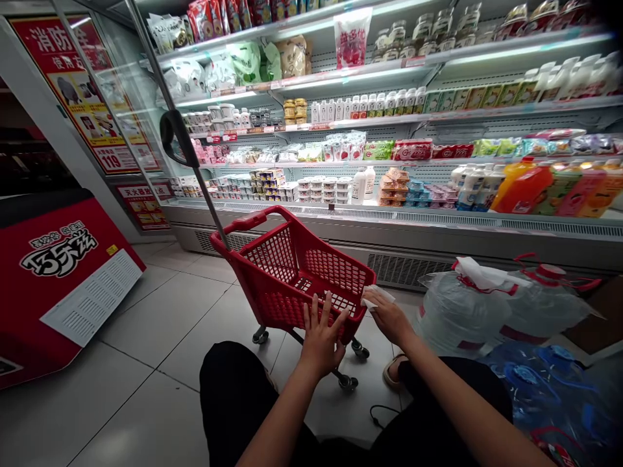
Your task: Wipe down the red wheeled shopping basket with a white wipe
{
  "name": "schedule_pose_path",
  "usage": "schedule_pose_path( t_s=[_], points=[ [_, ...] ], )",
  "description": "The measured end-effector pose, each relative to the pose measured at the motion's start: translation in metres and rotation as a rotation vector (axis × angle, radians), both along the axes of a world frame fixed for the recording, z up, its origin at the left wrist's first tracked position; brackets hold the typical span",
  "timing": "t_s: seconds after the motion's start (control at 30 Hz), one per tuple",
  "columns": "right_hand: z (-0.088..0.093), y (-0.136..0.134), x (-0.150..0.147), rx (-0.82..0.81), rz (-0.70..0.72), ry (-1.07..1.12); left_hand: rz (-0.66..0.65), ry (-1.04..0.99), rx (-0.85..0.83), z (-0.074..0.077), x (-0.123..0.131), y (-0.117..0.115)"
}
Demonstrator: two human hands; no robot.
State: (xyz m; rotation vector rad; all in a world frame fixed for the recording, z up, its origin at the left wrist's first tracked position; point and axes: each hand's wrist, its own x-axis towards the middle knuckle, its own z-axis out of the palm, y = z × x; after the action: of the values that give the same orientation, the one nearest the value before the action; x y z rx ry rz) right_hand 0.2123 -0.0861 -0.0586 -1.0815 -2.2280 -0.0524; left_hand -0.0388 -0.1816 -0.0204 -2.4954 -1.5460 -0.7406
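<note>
A small red plastic shopping cart (263, 275) on grey casters stands in front of my knees, its basket bare inside. My left hand (322, 340) lies against the near side of the basket with fingers spread, holding nothing. At the basket's right end, my right hand (384, 312) presses a white tissue (377, 296) to the rim corner. The fingers are bent over the tissue and partly cover it. From the cart's left end rises a grey pole with a black loop handle (178, 138).
A refrigerated shelf unit (311, 224) with dairy and juices runs along the back. Large water jugs (452, 311) and blue-capped bottles (530, 383) crowd my right, another white tissue (481, 272) on one jug. A red freezer (63, 285) stands left. A black cord (377, 415) lies on the floor.
</note>
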Motion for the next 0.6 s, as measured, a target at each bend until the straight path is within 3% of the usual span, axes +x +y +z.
schedule_pose_path(
  t_s=[0.27, 0.6],
  points=[
    [-0.009, -0.015, -0.005, -0.012, -0.023, 0.057, -0.010, -0.012, 0.002, 0.002, -0.004, -0.008],
    [-0.007, -0.036, -0.019, 0.014, -0.014, 0.056, 0.030, 0.000, 0.019, 0.006, -0.013, -0.008]
  ],
)
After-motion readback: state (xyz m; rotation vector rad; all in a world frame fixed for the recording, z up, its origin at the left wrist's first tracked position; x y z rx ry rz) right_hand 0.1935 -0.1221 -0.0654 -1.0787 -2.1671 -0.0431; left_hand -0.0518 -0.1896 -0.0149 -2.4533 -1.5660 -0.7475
